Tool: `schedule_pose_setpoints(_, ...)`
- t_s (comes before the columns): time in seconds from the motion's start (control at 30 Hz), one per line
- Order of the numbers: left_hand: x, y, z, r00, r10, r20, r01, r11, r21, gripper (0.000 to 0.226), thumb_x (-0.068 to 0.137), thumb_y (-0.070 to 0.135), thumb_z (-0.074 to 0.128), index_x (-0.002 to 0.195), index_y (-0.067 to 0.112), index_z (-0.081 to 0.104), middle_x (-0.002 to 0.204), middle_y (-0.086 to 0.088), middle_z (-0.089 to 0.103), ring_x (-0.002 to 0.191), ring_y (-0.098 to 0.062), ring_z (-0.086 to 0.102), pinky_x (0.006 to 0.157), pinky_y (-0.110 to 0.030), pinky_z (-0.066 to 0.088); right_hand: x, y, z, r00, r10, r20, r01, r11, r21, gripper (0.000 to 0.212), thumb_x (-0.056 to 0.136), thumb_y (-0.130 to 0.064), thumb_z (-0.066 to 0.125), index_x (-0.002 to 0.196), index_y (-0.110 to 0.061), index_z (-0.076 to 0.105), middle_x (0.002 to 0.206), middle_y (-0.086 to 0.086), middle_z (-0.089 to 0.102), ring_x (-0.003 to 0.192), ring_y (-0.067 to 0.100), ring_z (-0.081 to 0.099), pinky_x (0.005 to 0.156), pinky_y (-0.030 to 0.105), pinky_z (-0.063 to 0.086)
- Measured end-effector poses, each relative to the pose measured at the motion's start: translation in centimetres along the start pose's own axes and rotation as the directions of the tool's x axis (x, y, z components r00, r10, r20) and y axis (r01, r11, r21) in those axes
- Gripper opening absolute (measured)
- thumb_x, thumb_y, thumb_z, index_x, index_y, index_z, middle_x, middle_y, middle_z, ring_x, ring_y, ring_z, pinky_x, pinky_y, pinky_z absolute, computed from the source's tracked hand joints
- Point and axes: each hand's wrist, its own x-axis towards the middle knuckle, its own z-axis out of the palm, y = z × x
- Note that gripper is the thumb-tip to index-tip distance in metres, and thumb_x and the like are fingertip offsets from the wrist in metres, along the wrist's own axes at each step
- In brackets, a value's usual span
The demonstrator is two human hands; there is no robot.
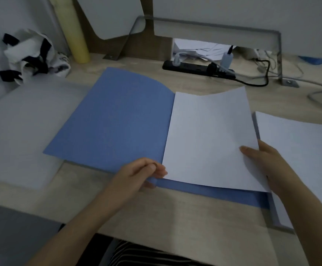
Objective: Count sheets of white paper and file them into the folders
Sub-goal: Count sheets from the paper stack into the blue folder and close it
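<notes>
left hand (137,174) grip pinching blue folder (114,120) near edge | right hand (265,160) grip grasping white sheets (210,135) over folder | paper stack (300,146) right on worktop (175,217)

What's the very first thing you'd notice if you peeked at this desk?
A big blue folder lies open in the middle of the desk, with white paper on its right half. The left hand pinches the folder's near edge, the right hand holds the paper's right edge. Another paper stack waits at far right.

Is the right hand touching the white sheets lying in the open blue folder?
Touching. The head view shows the right hand with its thumb pressed on top of the white sheets at their right edge.
</notes>
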Motion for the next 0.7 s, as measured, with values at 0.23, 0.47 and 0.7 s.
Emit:
schedule_pose_setpoints(0.23,-1.7,-2.4,-2.2,0.984,-0.030,-0.178,0.125,0.825,0.552,0.042,0.091,0.045,0.045,0.059,0.024,0.062,0.062,0.014,0.068,0.059,0.003,0.060,0.058,-0.009,0.038,0.3,0.4,0.5,1.000,0.001,-0.018,-0.001,0.999,-0.035,0.022,0.090,-0.014,0.054,0.112,-0.014,0.058,0.101,0.010,0.063,0.080,0.020,0.059,0.078,0.034,0.046)
schedule_pose_setpoints(0.47,-1.5,-5.6,-1.2,0.888,0.388,-0.248,-0.055,0.624,0.780,0.060,0.083,0.055,0.029,0.124,0.017,0.052,0.117,0.005,0.051,0.108,-0.006,0.038,0.095,-0.023,0.029,0.1,0.5,0.6,1.000,-0.011,-0.022,0.011,1.000,-0.013,0.022,0.091,-0.013,0.053,0.112,-0.012,0.057,0.095,0.009,0.063,0.082,0.025,0.058,0.084,0.038,0.046)
schedule_pose_setpoints(0.7,0.5,-3.9,0.0,0.936,0.328,-0.130,-0.208,0.810,0.548,0.031,0.089,0.047,0.045,0.117,0.034,0.049,0.104,0.025,0.049,0.103,0.002,0.045,0.088,-0.010,0.034,0.1,0.6,0.9,0.999,-0.003,-0.040,0.000,0.997,-0.078,0.020,0.089,-0.019,0.056,0.109,-0.016,0.059,0.100,0.010,0.064,0.090,0.030,0.060,0.094,0.045,0.046)
